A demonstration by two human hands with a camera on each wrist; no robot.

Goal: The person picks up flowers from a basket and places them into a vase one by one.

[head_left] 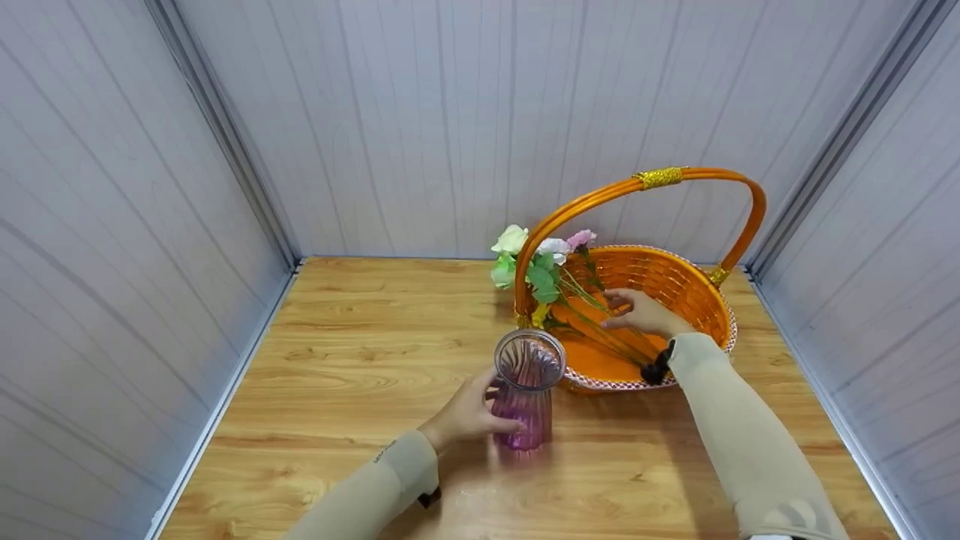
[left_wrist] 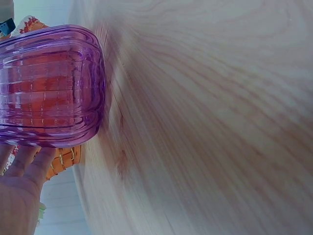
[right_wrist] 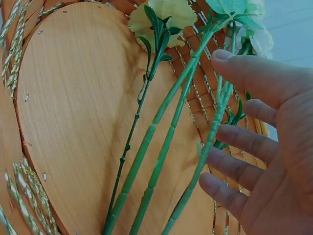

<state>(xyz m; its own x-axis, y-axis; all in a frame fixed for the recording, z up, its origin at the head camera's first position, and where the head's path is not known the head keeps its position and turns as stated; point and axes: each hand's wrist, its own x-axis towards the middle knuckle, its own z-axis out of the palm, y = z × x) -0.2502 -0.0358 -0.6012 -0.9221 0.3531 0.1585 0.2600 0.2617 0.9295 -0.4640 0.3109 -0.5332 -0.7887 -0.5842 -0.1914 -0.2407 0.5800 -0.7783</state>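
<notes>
A ribbed glass vase [head_left: 525, 409], clear at the mouth and purple toward the base, stands upright on the table. My left hand [head_left: 469, 412] grips its side, thumb in front and fingers around the back. In the right wrist view, the fingers of my right hand [right_wrist: 274, 142] are spread beside the green flower stems [right_wrist: 161, 127], fingertips right at the nearest one. These artificial flowers lie across an orange woven basket [head_left: 686, 292], with a white rose [head_left: 511, 239] and a pink flower [head_left: 581, 238] out past its left rim. A yellow flower [right_wrist: 171, 19] lies inside.
The basket's tall arched handle [head_left: 577, 202] rises over the flowers and the right hand's area. Pale panel walls [head_left: 390, 135] enclose the wooden table [head_left: 345, 352] at the back and both sides. The vase stands just in front of the basket's left rim.
</notes>
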